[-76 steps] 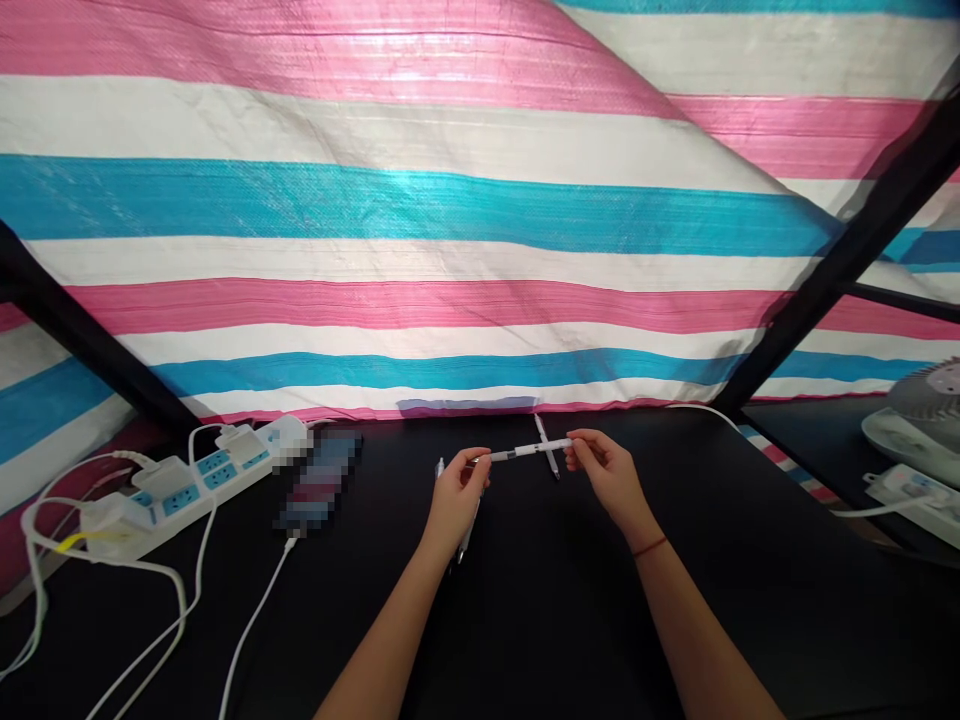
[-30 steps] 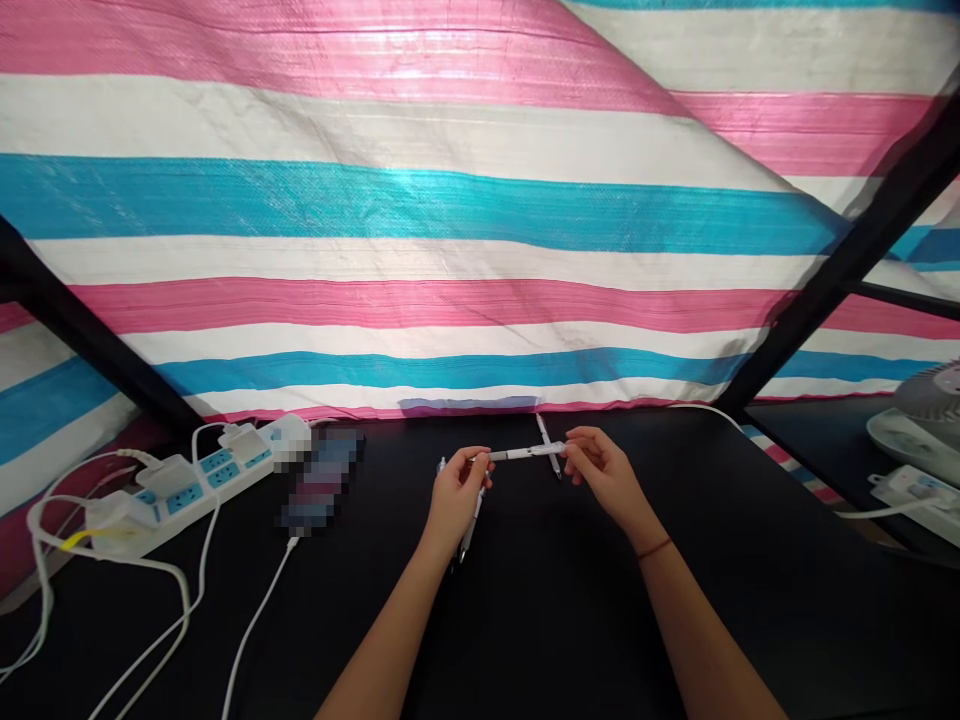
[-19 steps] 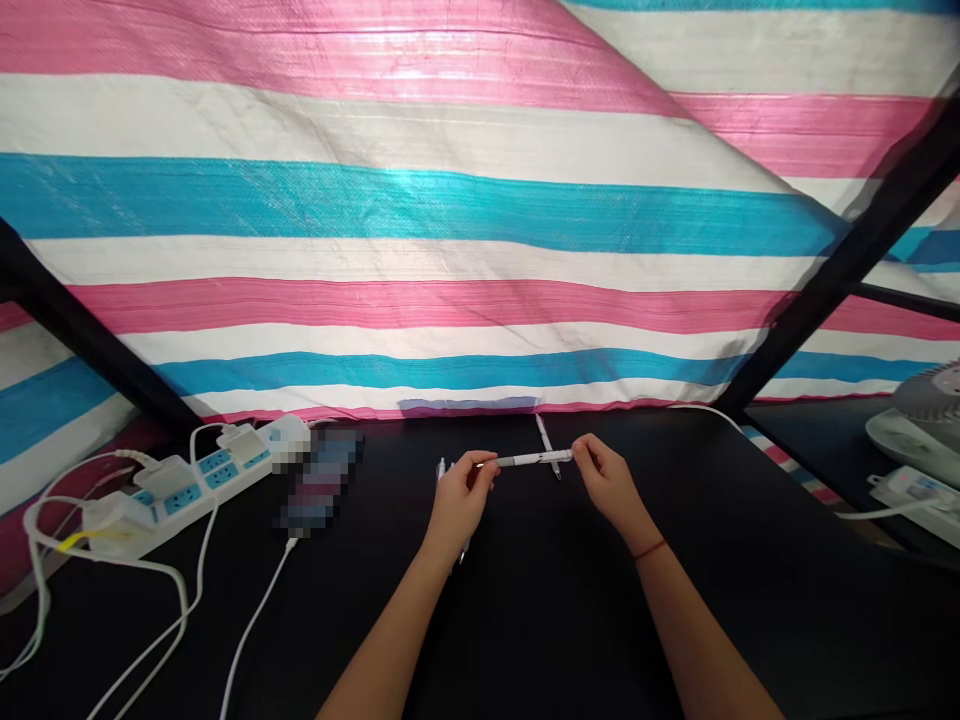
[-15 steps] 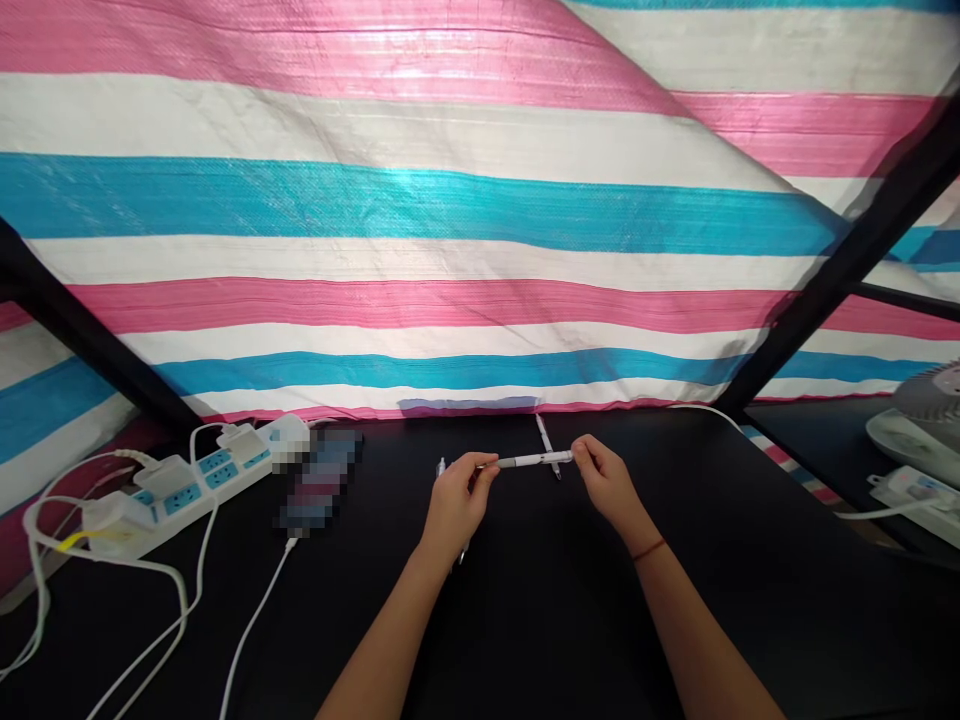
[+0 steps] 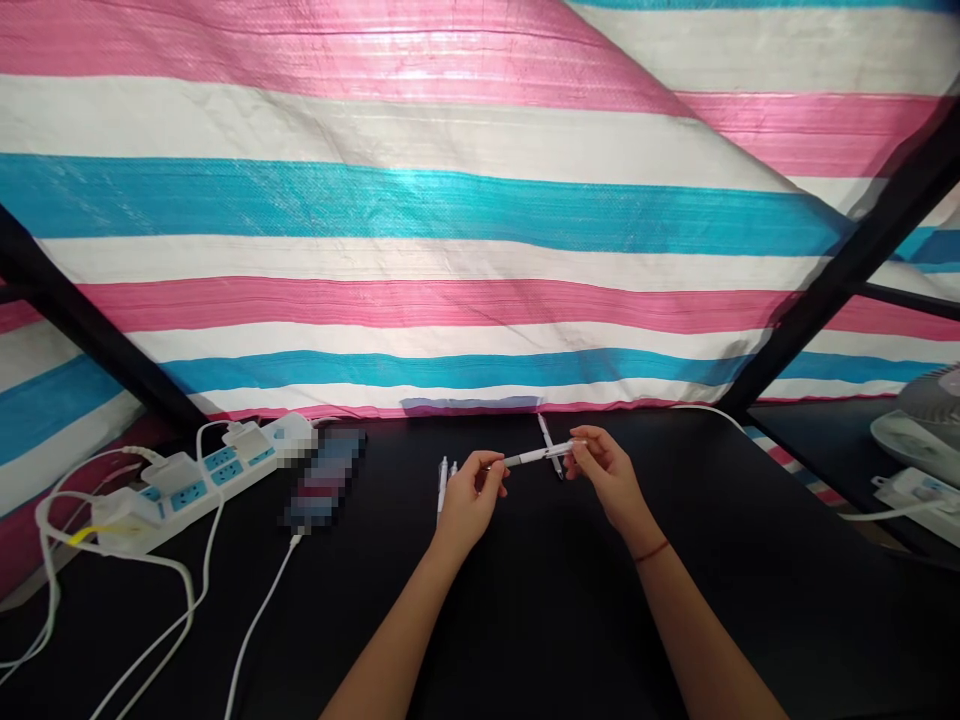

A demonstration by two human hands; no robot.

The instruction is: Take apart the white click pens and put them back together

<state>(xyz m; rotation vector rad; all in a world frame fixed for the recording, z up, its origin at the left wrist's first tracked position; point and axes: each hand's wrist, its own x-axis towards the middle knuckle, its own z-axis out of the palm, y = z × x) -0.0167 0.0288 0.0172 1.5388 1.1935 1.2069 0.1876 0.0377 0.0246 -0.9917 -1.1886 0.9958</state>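
A white pen (image 5: 531,457) with a grey grip is held between my two hands above the black table (image 5: 555,610). My left hand (image 5: 469,497) pinches its grey tip end. The fingers of my right hand (image 5: 606,476) close on the other end, by the clip. Behind the held pen, another white pen (image 5: 550,446) lies on the table, partly covered by it. Beside my left hand, two more white pens (image 5: 442,483) lie close together, their lower parts hidden by the hand.
A white power strip (image 5: 202,485) with plugs and white cables lies at the left. Next to it is a blurred-out phone-like object (image 5: 326,480) with a white cable (image 5: 259,620) attached. A striped tarp (image 5: 480,300) hangs behind the table. At the far right stands a fan (image 5: 926,430).
The held pen has tilted, its right end now higher. My right hand's fingers have shifted around that end. My left hand has moved slightly right, showing more of the pens beside it.
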